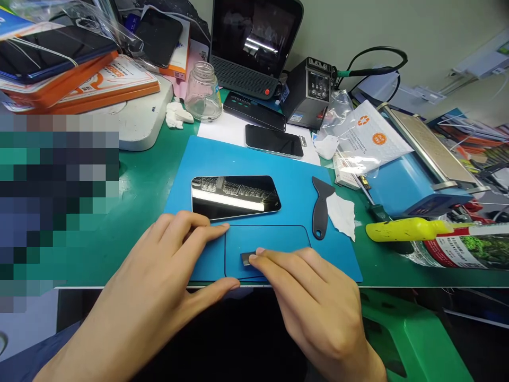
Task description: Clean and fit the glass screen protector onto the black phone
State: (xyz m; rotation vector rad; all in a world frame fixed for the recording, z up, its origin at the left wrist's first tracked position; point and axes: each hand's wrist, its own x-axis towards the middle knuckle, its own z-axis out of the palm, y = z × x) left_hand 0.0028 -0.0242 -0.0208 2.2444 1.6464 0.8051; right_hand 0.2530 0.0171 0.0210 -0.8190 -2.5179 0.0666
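A thin black-edged clear panel (pixel 274 241) in the shape of a phone screen lies on the blue mat (pixel 222 151), near the table's front edge. My left hand (pixel 170 260) is at its left end, fingers apart, with the index fingertip at the upper left corner and the thumb by the lower one. In a pinch, my right hand (pixel 318 292) grips a small dark blade (pixel 247 258) over the panel; its fingers hide part of the blade and of the panel's right end. Just beyond lies a phone (pixel 234 196), its black glossy face reflecting light.
Right of the phone are a black scraper (pixel 320 209) and a crumpled white tissue (pixel 341 215). Behind the mat lie another phone (pixel 274 141) and a glass jar (pixel 203 93). A yellow bottle (pixel 401 229) and a blue machine (pixel 413 183) stand at right, orange boxes (pixel 107 85) at left.
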